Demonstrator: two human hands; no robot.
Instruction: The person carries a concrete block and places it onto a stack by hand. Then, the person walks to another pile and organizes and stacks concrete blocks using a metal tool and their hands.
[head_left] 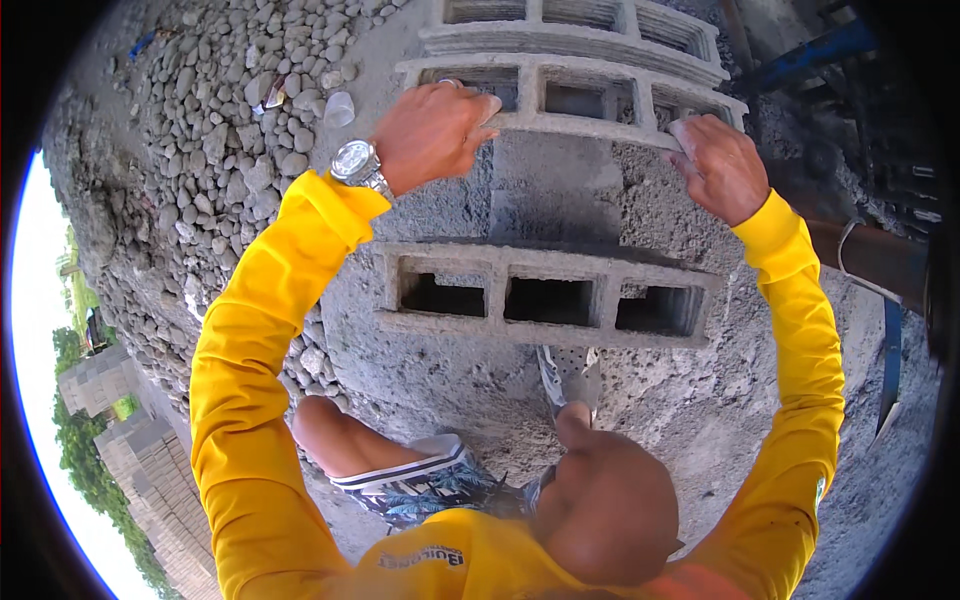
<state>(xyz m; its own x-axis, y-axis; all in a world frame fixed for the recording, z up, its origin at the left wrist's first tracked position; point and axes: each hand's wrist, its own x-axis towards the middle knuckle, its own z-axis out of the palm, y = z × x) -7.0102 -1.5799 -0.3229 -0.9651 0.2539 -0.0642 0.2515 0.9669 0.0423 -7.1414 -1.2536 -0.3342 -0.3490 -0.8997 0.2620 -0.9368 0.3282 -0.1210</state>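
Observation:
A grey concrete hollow block [585,126] with three cavities is gripped at both ends, at the far side of my reach. My left hand [432,135] curls over its left end, with fingers at the left cavity. At the right end, my right hand [722,168] is closed on the wall by the right cavity, its fingertips partly hidden. Right behind the held block are more hollow blocks [575,45]. Nearer to me, a separate hollow block [497,285] rests on the ground, cavities facing up. A silver watch [355,162] is on my left wrist.
Loose round stones [215,150] cover the ground at left, with a clear plastic cup [339,109] beside them. Dark metal framework [850,130] and a rusty beam [870,260] stand at right. Stacked blocks [150,490] are at the lower left.

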